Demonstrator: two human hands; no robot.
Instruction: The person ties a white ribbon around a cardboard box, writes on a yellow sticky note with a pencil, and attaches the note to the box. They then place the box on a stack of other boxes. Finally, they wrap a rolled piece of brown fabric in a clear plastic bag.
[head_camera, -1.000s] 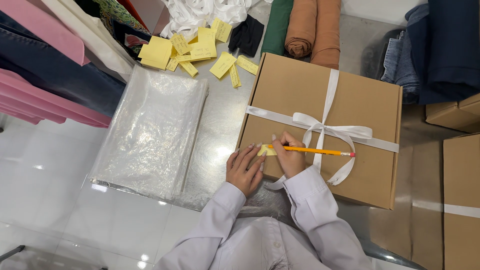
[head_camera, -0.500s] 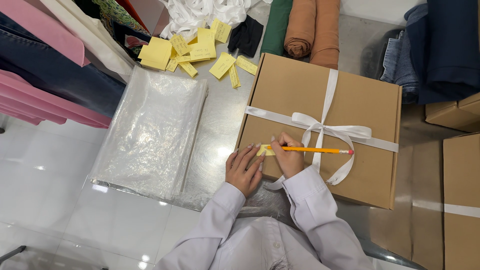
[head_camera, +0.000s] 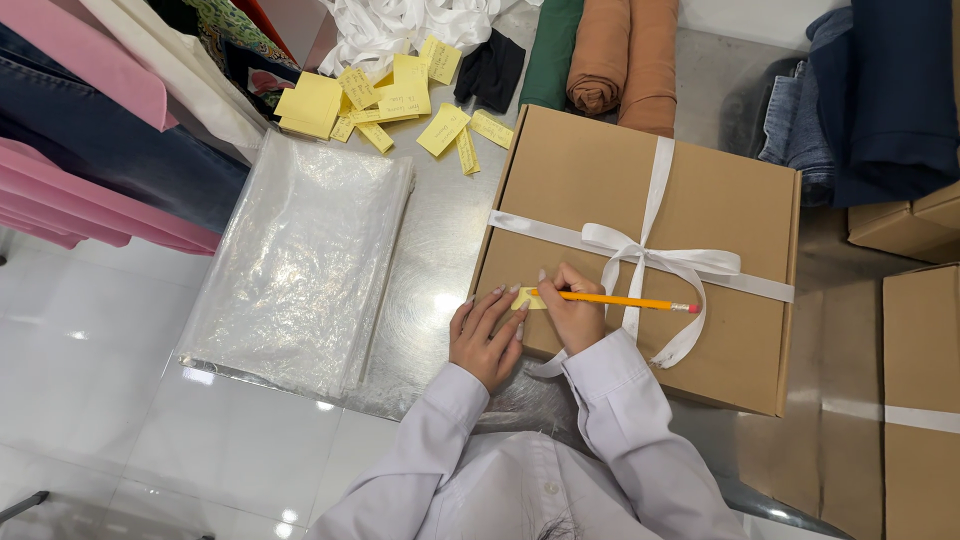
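Observation:
A flat brown cardboard box (head_camera: 600, 190) tied with a white ribbon and bow (head_camera: 650, 255) lies on the metal table. My right hand (head_camera: 572, 312) grips a yellow pencil (head_camera: 625, 300) whose tip rests on a small yellow paper slip (head_camera: 527, 299) at the box's near left corner. My left hand (head_camera: 487, 335) lies flat with fingers spread, pressing the slip's left edge and the box corner. Both arms wear white sleeves.
A stack of clear plastic bags (head_camera: 300, 260) lies left of the box. Several yellow paper notes (head_camera: 390, 100) are scattered behind it. Folded garments (head_camera: 90, 130) lie at left, rolled fabrics (head_camera: 620, 55) at the back, and more ribbon-tied boxes (head_camera: 920, 400) at right.
The pencil has shifted very slightly in my right hand over the slip. My left hand and the box have stayed in place.

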